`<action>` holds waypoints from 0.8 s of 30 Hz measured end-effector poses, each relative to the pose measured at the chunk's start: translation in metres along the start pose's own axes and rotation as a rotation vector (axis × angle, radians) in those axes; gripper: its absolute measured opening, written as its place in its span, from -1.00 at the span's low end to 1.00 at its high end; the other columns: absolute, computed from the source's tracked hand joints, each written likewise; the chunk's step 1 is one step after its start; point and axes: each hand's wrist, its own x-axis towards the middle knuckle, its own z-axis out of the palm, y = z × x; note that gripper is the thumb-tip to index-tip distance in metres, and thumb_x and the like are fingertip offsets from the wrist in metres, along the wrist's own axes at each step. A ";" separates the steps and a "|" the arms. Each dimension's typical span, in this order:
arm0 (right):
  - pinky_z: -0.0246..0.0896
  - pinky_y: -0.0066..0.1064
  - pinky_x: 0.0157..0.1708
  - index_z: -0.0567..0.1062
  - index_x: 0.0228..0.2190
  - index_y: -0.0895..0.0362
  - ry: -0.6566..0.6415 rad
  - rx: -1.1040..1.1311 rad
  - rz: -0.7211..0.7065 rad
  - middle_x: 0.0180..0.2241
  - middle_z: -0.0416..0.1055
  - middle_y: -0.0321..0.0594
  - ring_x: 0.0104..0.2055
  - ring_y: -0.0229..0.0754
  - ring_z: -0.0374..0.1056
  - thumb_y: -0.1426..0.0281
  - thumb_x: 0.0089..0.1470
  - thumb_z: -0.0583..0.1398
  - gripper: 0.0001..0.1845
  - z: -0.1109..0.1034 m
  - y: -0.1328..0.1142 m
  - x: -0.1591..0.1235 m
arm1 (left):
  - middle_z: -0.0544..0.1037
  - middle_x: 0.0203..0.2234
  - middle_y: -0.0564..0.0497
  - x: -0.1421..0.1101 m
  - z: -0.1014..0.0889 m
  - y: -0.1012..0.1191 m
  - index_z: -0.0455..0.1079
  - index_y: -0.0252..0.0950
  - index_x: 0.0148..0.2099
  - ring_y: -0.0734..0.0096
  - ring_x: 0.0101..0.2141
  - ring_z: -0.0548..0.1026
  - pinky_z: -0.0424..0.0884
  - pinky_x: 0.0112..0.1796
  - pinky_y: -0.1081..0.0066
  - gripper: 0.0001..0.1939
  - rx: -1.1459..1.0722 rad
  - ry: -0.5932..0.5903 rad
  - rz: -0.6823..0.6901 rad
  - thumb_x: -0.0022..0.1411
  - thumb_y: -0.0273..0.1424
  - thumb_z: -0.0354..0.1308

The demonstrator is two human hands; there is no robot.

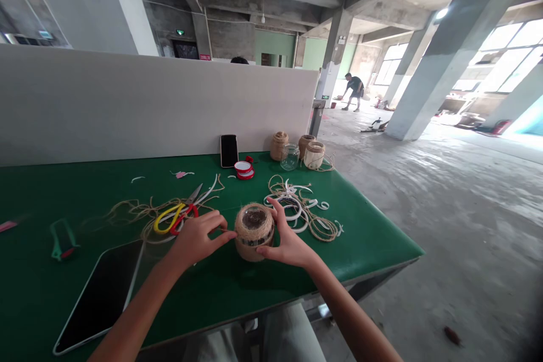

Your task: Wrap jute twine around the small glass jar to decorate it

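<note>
While a brown jute-wrapped glass jar [253, 232] is held btwn both hands near the front edge of a green-topped work table [55, 192], its clear top is tilted up toward the cam; whether its base touches the table can't be told. Right hand [288, 237] is curled around the jar's right side, thumb low and fingers up by the top. Left hand [195, 240] is half open, fingers extended to the jar's left side; a thin strand may be pinched there, too small to tell. Near left hand, yellow-and-red-handled scissors [176, 219] lie on loose tan twine [131, 209]. Right of the jar, white strips tangled w/ twine [297, 209] are seen. A large black tablet [99, 294] lies at the table's front-left corner, a green-and-red tool [63, 239] just behind it. Along the back edge, by a white partition [127, 102], a black smartphone [229, 150], a red-and-white roll [244, 168], a clear empty glass jar [289, 156] and twine-wrapped jars [306, 144] are placed. A co-worker [354, 90] is seen bent over, far off on the concrete floor.
</note>
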 end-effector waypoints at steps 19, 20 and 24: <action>-0.23 -0.10 0.25 -0.33 0.25 0.00 -0.017 -0.043 -0.008 0.23 -0.03 -0.05 0.29 0.00 -0.09 0.34 -0.19 0.36 0.22 -0.002 0.005 0.004 | 0.41 -0.54 0.07 0.000 0.004 -0.001 0.34 -0.29 -0.43 0.51 -0.54 0.38 0.20 -0.48 0.50 -0.61 -0.015 -0.003 -0.012 0.22 -0.07 0.03; -0.25 -0.07 0.25 -0.34 0.25 0.00 0.015 -0.086 0.004 0.23 -0.05 -0.05 0.30 0.03 -0.11 0.29 -0.24 0.39 0.27 0.000 0.005 0.003 | 0.41 -0.54 0.07 0.000 0.004 -0.001 0.34 -0.29 -0.43 0.51 -0.54 0.38 0.20 -0.48 0.50 -0.62 -0.019 -0.004 -0.017 0.22 -0.07 0.03; -0.22 -0.01 0.24 -0.34 0.25 -0.02 0.130 -0.167 0.060 0.16 0.04 -0.06 0.25 0.08 -0.02 0.19 -0.35 0.43 0.37 0.010 0.007 0.004 | 0.40 -0.54 0.07 0.000 0.005 0.001 0.35 -0.28 -0.40 0.50 -0.53 0.37 0.20 -0.48 0.50 -0.62 -0.046 -0.020 -0.051 0.22 -0.07 0.03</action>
